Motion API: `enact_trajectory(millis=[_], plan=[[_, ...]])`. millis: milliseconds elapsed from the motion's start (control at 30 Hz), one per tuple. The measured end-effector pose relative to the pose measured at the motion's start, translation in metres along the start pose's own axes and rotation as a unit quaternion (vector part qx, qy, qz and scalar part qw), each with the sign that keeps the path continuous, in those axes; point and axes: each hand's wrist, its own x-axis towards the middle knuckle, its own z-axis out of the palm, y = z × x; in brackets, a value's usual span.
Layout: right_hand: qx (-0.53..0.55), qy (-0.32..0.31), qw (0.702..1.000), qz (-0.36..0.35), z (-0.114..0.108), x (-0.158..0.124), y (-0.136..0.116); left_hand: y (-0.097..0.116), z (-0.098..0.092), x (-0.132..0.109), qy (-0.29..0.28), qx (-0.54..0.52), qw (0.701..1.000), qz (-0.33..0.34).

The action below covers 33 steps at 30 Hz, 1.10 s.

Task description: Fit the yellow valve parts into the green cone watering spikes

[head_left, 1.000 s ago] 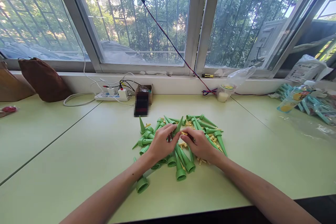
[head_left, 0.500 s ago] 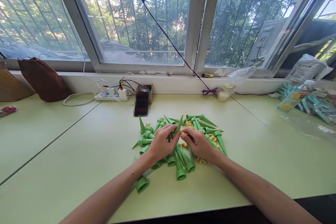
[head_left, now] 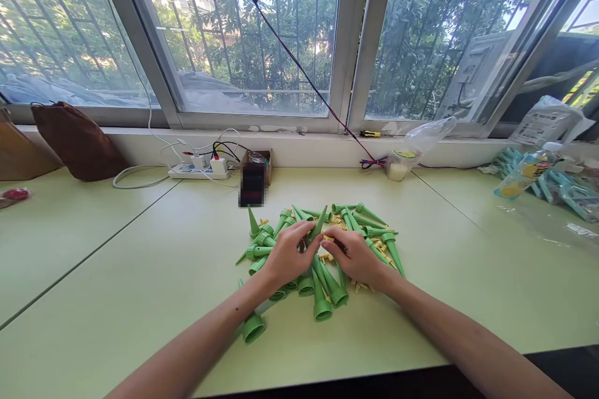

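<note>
My left hand is closed round a green plastic watering spike, its pointed tip sticking up and its lower part hidden by the fingers. Right beside it, my right hand pinches a small yellow plastic piece against the spike's side; whether it sits in the spike I cannot tell. Several more green spikes with wide ribbed ends lie in a loose heap under and around both hands. Small yellow pieces are scattered among them, mostly on the right.
Behind the heap stand a power strip with cables and a small box with a blurred dark object in front. A jar in a plastic bag is further right. At far right are a bottle and light-blue items; a brown bag leans left.
Almost nothing differs; both hands stay together at the spike, with only a very slight shift of the fingers.
</note>
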Motion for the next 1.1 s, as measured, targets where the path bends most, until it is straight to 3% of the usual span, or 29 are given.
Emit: enact_trajectory(millis=[1100], plan=[[-0.008, -0.019, 1.000, -0.009, 0.0007, 0.0003, 0.0007, 0.0012, -0.0007, 0.0002, -0.023, 0.009, 0.999, -0.021]])
